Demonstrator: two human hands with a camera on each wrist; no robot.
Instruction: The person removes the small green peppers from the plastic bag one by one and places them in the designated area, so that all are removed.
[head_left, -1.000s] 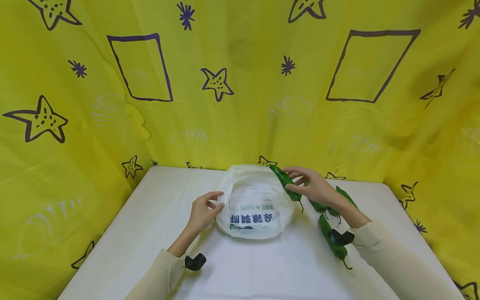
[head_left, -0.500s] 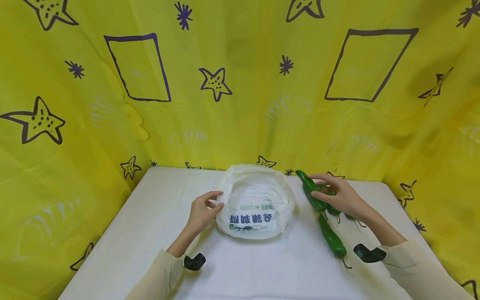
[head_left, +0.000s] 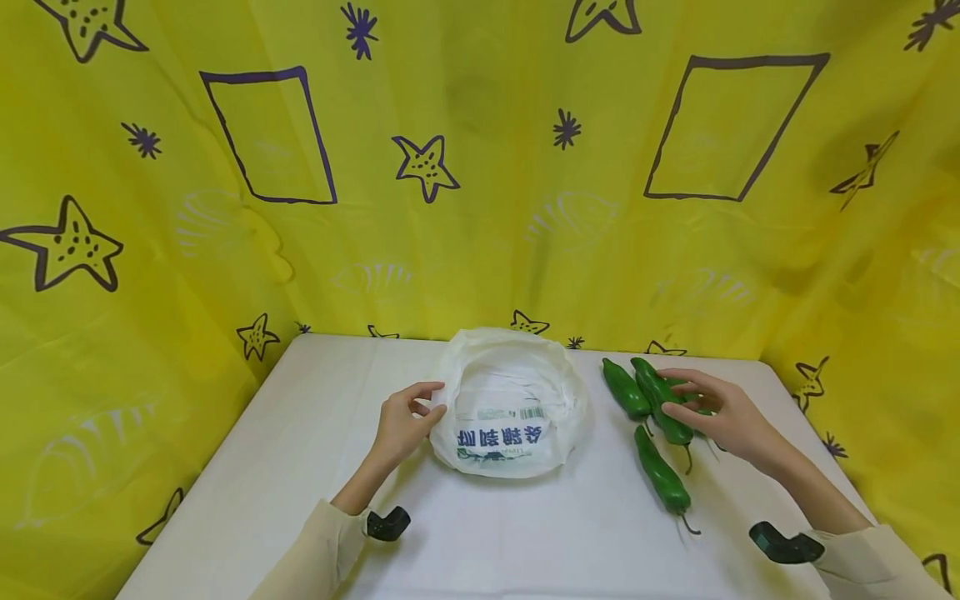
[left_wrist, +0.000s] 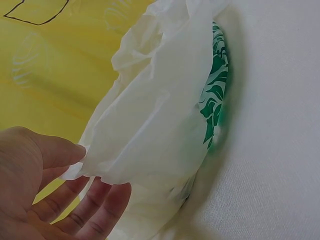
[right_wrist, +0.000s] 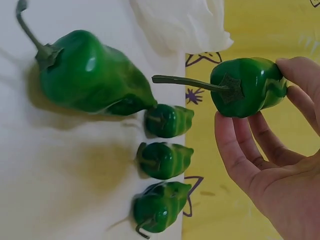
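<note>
A white plastic bag [head_left: 576, 408] with blue printed characters stands with its mouth spread wide on the table. My left hand [head_left: 403, 423] pinches the left edge of its mouth; in the left wrist view the thumb lies on one side of the thin film [left_wrist: 150, 105] and the fingers on the other. To the right of the bag, my right hand [head_left: 727, 418] holds a green pepper [right_wrist: 245, 87] between thumb and fingers, raised above the table. Beneath and around it lie several more green peppers [head_left: 626, 390], partly hidden by the hand in the head view.
One green pepper [head_left: 662, 473] lies nearer the front, apart from the row at the back. The white-covered table [head_left: 315, 367] meets a yellow curtain [head_left: 480, 250] with drawn stars behind and at both sides.
My right hand has carried the pepper from the bag's right edge further right, over the other peppers. My left hand has kept its place on the bag.
</note>
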